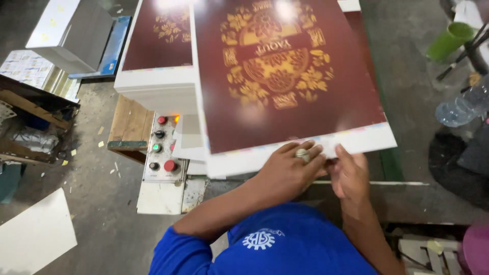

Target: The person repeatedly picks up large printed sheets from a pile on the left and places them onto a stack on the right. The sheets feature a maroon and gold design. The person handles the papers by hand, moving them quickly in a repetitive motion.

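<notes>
A large printed sheet (285, 76), dark maroon with a gold ornament and a white border, lies tilted on top of a white stack of sheets (153, 86). My left hand (288, 170), with a ring on one finger, grips the sheet's near edge from above. Right beside it, my right hand (350, 175) pinches the same edge, the fingers of the two hands touching. Both arms come out of blue sleeves at the bottom of the view.
A grey control panel (163, 147) with red, green and black buttons sits left of my hands. A wooden pallet (130, 125) and cardboard boxes (66, 30) stand further left. A white sheet (35, 237) lies on the floor. A green cup (451, 39) and a plastic bottle (463, 107) are at right.
</notes>
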